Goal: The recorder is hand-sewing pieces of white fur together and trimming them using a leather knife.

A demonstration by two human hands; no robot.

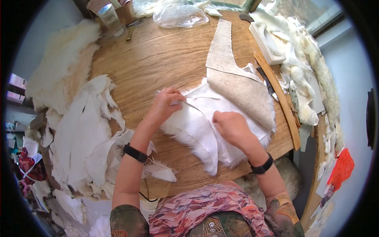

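Note:
A white sheepskin piece [189,122], skin side up with fur fringing its edges, lies at the middle of the table. My left hand [167,103] pinches its upper left part, where a thin dark curved line starts at the fingertips. That line runs across the white skin toward my right hand [233,127], which is closed over the hide; whatever it grips is hidden under the fingers. Just beyond the right hand, a beige-grey felt-like piece [241,89] with a long narrow arm covers the hide's upper right part.
Larger pale hides [85,130] spread over the table's left side. A long wooden strip [282,102] lies along the right edge, beside a white tray [266,43] and wool scraps. Toward the back are a clear jar [111,19] and a crumpled plastic bag [179,15]. An orange-red bag [341,168] is far right.

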